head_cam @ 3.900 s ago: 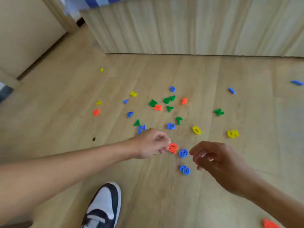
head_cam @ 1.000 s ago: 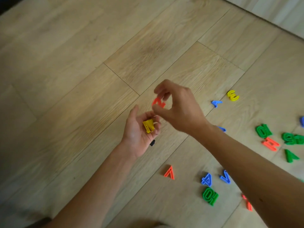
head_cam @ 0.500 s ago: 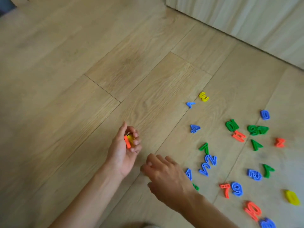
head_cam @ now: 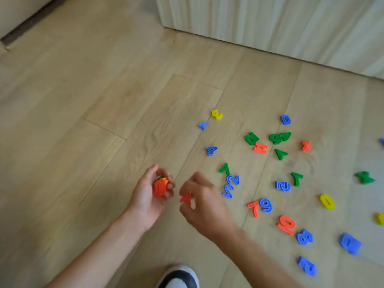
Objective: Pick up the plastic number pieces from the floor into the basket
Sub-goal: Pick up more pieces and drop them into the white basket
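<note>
Right hand (head_cam: 205,204) lifted off wood floor (head_cam: 104,100), now pinching flat red piece (head_cam: 185,198). Left hand (head_cam: 148,197) cupped, fingers curled round orange moulded numeral (head_cam: 161,188), yellow sliver (head_cam: 163,179) above it.

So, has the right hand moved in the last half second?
Yes. The right hand has lifted off the floor it was reaching for and now pinches a red piece beside the left hand, which grips an orange piece.
</note>
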A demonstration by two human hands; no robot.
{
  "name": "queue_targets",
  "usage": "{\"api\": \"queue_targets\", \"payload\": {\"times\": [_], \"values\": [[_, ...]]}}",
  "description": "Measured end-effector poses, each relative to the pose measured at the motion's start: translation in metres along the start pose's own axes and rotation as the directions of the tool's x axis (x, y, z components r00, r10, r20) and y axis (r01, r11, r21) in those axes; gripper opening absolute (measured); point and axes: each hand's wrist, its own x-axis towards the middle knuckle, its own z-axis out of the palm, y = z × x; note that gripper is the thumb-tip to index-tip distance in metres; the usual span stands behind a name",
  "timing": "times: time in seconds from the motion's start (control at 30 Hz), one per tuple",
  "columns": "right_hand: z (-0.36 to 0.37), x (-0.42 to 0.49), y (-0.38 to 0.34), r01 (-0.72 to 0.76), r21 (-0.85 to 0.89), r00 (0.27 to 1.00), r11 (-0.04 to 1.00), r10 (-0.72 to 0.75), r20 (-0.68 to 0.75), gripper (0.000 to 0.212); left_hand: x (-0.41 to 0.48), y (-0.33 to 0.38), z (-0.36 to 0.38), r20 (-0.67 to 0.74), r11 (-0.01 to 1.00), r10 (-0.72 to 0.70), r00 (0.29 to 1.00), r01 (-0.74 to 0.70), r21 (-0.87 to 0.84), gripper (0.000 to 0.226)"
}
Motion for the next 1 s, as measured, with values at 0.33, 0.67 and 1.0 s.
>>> {"api": "queue_targets", "payload": {"times": [0.33,0.67,1.0], "values": [[-0.040,-0.044,0.016,0.151,-0.119,0.985,0.981,-0.160,-0.067,0.017,-0.037,-0.068,0.064,0.119,0.957,-0.263,0.957,0.244,0.154,0.045],[-0.035,-0.050,0.037,-0.105,-0.341,0.987,0.934,0.140,0.080,0.056,-0.028,-0.058,0.017,-0.077,0.996,-0.093,0.993,0.094,0.009,0.038],[-0.011,-0.043,0.028,-0.054,-0.585,0.983,0.809,0.146,0.111,0.035,-0.026,-0.063,0.019,-0.054,0.990,-0.139,0.989,0.139,-0.016,0.031]]}}
